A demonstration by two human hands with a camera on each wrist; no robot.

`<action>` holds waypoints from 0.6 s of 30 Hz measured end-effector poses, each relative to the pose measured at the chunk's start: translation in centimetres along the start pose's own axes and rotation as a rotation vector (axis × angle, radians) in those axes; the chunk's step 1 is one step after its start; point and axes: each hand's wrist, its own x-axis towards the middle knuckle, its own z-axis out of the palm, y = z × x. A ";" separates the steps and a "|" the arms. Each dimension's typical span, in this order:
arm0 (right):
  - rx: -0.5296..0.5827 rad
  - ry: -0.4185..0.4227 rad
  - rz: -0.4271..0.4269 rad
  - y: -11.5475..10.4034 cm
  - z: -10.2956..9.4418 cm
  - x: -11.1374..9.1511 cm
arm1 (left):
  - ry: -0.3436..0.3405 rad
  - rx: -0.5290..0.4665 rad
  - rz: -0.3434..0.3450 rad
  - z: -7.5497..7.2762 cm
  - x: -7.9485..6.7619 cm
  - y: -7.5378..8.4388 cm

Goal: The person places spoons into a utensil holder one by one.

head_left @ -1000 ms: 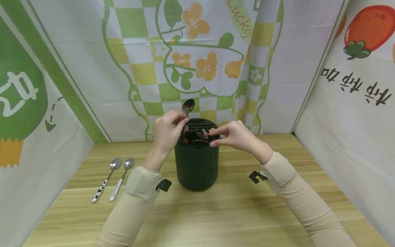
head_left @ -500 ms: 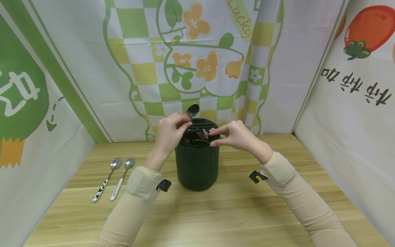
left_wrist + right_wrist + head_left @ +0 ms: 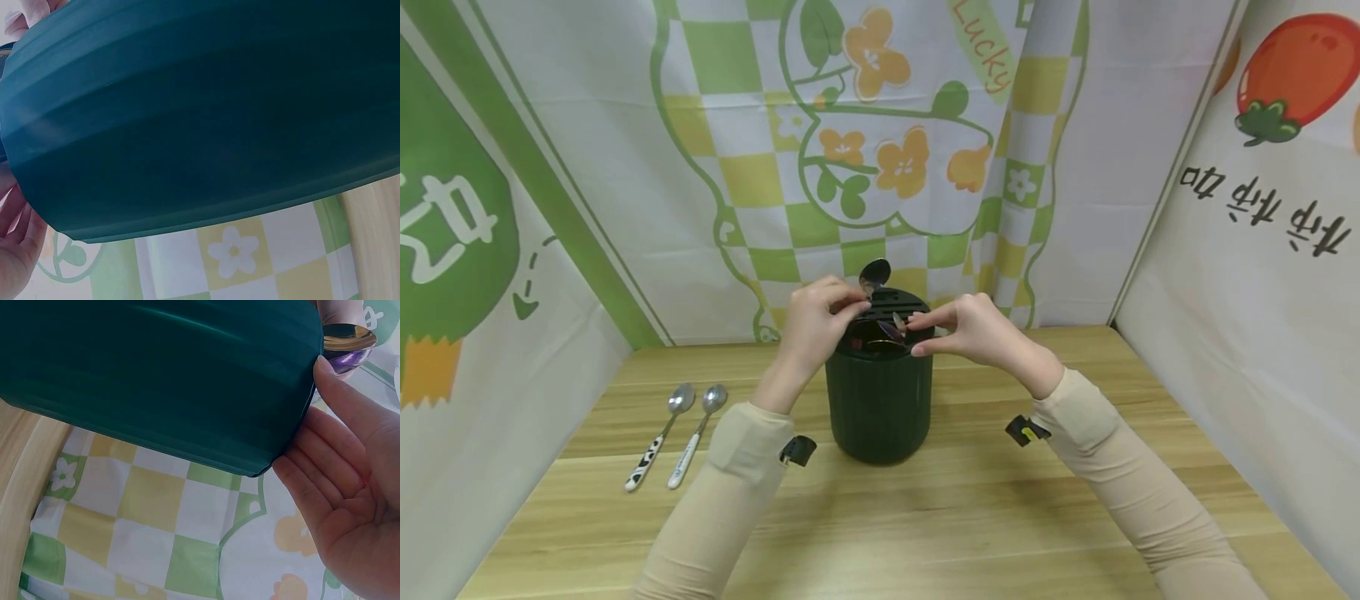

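In the head view, my left hand (image 3: 822, 329) pinches a metal spoon (image 3: 876, 273), bowl up, over the dark green utensil holder (image 3: 880, 408). Its handle is mostly hidden by the fingers and the opening. Across the holder's top, my right hand (image 3: 977, 332) grips the right rim with thumb and fingers, beside a purple spoon (image 3: 891, 332) lying in the opening. From the right wrist, the thumb (image 3: 334, 387) touches the rim, and a gold and purple bowl (image 3: 350, 344) shows past it. The holder's ribbed wall (image 3: 200, 125) fills most of the left wrist view.
Two spoons lie on the wooden table at the left, one with a cow-patterned handle (image 3: 643, 462), the other with a white handle (image 3: 683, 462). A slotted lid part (image 3: 891, 302) covers the holder's back half. A printed curtain (image 3: 887, 125) hangs behind.
My left hand has moved right and slightly down, lowering the spoon, whose bowl now stands closer over the slotted lid. The right hand has stayed at the rim.
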 end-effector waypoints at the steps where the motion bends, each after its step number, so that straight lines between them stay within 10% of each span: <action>1: -0.001 0.000 -0.001 0.0 0.0 0.0 | -0.003 -0.002 -0.004 0.0 0.0 0.0; 18: 0.015 -0.011 0.023 0.0 0.0 0.0 | -0.074 0.004 -0.084 -0.1 -0.2 -0.8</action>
